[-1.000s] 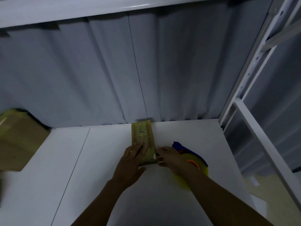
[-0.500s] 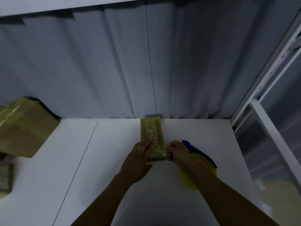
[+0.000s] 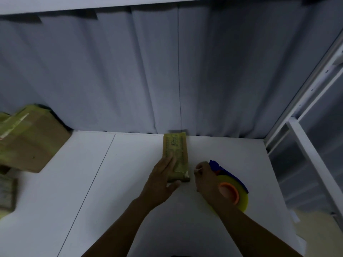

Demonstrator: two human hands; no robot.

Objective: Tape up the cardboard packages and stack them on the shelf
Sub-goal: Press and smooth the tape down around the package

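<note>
A narrow cardboard package point(image 3: 176, 151) wrapped in yellowish tape lies lengthwise on the white shelf board point(image 3: 130, 182), its far end against the grey back wall. My left hand point(image 3: 161, 180) rests flat on its near left part, fingers straight and thumb at the near end. My right hand point(image 3: 204, 175) is just right of the package and apart from it, fingers curled, pinching a small pale sliver of tape point(image 3: 198, 170). A blue tape dispenser point(image 3: 232, 191) with a yellow roll and orange core lies beside my right wrist, partly hidden by it.
Several taped cardboard packages point(image 3: 27, 138) are piled at the shelf's left end, with a smaller one point(image 3: 6, 193) nearer me. A white shelf upright point(image 3: 297, 108) and rail bound the right side. Another shelf board point(image 3: 74, 4) runs overhead.
My right hand has pulled away from the package's near end to the right. My left hand has slid slightly forward and flattened on the package. The camera has tilted, showing more of the left pile.
</note>
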